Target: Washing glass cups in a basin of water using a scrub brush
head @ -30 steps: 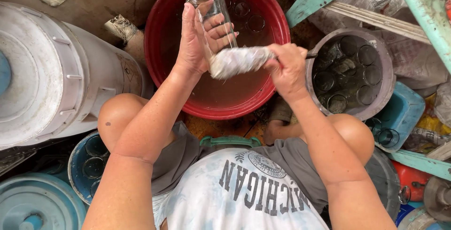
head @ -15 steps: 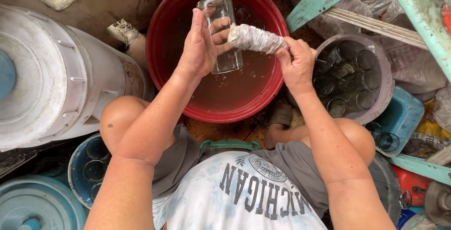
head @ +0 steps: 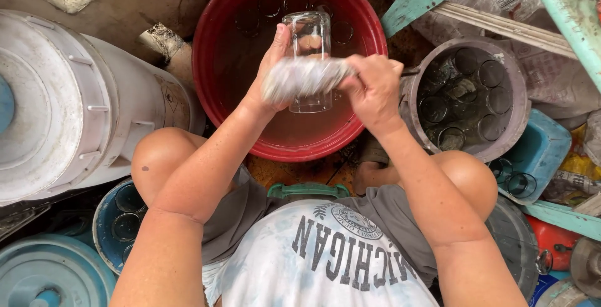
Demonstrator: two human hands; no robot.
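Setting: bare ground outdoors, crowded with tubs and buckets; the person squats over a red basin [head: 213, 88] of murky water, centre far.

Item in hand: clear drinking glass [head: 308, 37], upright, held above the basin. Left hand [head: 270, 72], grip clamped around the glass from its left side. Right hand [head: 370, 91], grip closed on a grey scrubbing cloth [head: 303, 76] pressed across the front of the glass.

Handling note: wet glass is likely slippery; a firm left hold with the cloth worked around the whole wall, over the water, seems safest.

In the basin: more glasses [head: 270, 5], submerged at the far rim.

Right: grey bucket [head: 519, 88] packed with glasses, just beside the right wrist and easily knocked. Blue tub [head: 544, 153], near right.

Left: large white drum [head: 81, 94]; blue bucket [head: 103, 232] with glasses, near left, by the knee.
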